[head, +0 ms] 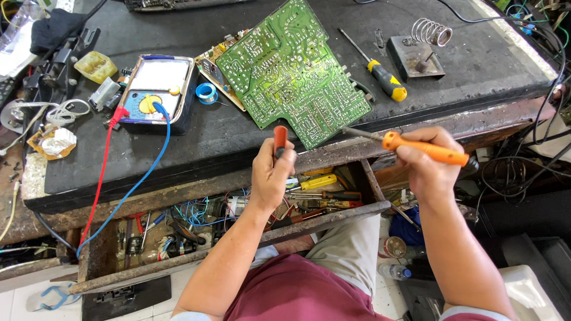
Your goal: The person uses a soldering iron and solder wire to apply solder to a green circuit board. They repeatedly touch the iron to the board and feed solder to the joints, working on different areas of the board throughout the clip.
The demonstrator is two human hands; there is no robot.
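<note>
The left hand [270, 172] is closed tight around a tool with a red and black handle [280, 140]. The red top sticks up out of the fist. What kind of tool it is cannot be told, since the rest is hidden inside the hand.

The right hand [425, 166] is wrapped around the orange soldering iron [425, 148]. Its thin metal tip points left, toward the edge of the green circuit board [291, 71]. The tip is just beside the board's lower corner, and whether it touches cannot be told.

The board lies flat on the dark workbench [476, 53], just above both hands. The red-topped tool is right at the board's bottom edge.

To the left of the board sits a blue meter [156, 92] with a pale screen and a yellow dial. A red wire [101, 178] and a blue wire [148, 166] run down from it. A small blue roll [206, 93] lies between the meter and the board. To the right lies a yellow and black screwdriver [380, 74], and past it a metal stand with a spring coil [423, 50].

Under the hands is an open drawer [238, 214] full of tools and wires.
</note>
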